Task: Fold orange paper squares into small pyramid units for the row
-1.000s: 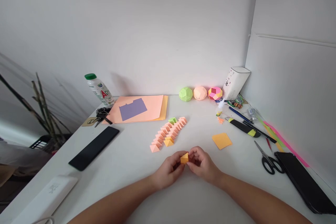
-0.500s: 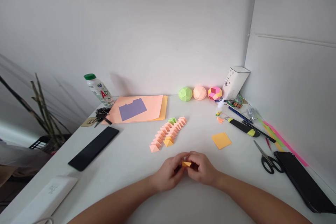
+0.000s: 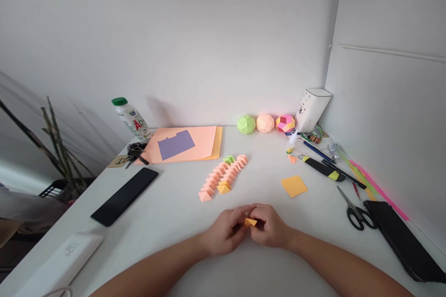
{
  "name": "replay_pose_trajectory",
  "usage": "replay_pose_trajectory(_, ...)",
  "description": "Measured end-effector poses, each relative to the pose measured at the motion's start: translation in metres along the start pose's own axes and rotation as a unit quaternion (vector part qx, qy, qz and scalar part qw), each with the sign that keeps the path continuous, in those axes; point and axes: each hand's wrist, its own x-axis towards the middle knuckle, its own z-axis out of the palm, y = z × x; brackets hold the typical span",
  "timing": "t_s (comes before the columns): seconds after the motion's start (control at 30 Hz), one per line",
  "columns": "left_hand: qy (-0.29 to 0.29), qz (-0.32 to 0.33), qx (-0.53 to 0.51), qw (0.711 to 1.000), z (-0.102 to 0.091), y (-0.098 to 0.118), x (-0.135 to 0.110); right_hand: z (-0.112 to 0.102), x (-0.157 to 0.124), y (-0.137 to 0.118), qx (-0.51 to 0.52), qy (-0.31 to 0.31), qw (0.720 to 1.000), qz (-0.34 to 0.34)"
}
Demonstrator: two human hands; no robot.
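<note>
Between my two hands is a small folded piece of orange paper [image 3: 250, 222], its flat triangular face turned toward me. My left hand [image 3: 225, 232] pinches it from the left, fingertips closed. From the right, my right hand [image 3: 270, 226] grips it, with thumb and fingers bent round its edge. Beyond my hands stand two rows of folded paper pieces [image 3: 228, 177], mostly peach, with some orange and green ones. An orange square of paper [image 3: 294, 186] lies to the right, apart from my hands.
Scissors [image 3: 356, 212], a black case [image 3: 404, 241] and a cutter knife [image 3: 322, 168] lie right. A glue bottle [image 3: 291, 143] stands near three paper balls [image 3: 265, 123]. Left are a phone [image 3: 124, 196], a white device [image 3: 62, 264], peach sheets [image 3: 205, 141] and a bottle [image 3: 131, 119].
Both hands have shifted slightly toward me. The folded orange paper has moved a little right and tilted, and the left fingertips now show farther from its right corner.
</note>
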Motion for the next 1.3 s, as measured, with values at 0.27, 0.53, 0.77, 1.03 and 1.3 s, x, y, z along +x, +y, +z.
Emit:
replay_pose_trajectory(0.27,0.080,-0.050,-0.047,0.994,-0.003,0.004,0.001,-0.007,0.002,-0.008,0.070,0.018,0.997,0.037)
replay_pose_trajectory(0.53,0.066,-0.032,0.038,0.997,-0.005,0.006,0.008,-0.005,0.002,-0.009,0.032,0.015,0.999,0.035)
replay_pose_trajectory(0.77,0.047,-0.026,-0.002,0.999,-0.005,0.008,0.007,-0.002,0.002,-0.007,-0.002,0.006,1.000,0.007)
replay_pose_trajectory(1.03,0.058,-0.078,-0.083,0.992,-0.006,0.012,0.008,-0.003,0.002,-0.011,0.017,0.012,1.000,0.016)
replay_pose_trajectory(1.3,0.068,-0.139,-0.123,0.980,-0.009,0.007,0.006,-0.004,-0.002,-0.006,0.059,0.015,0.998,0.022)
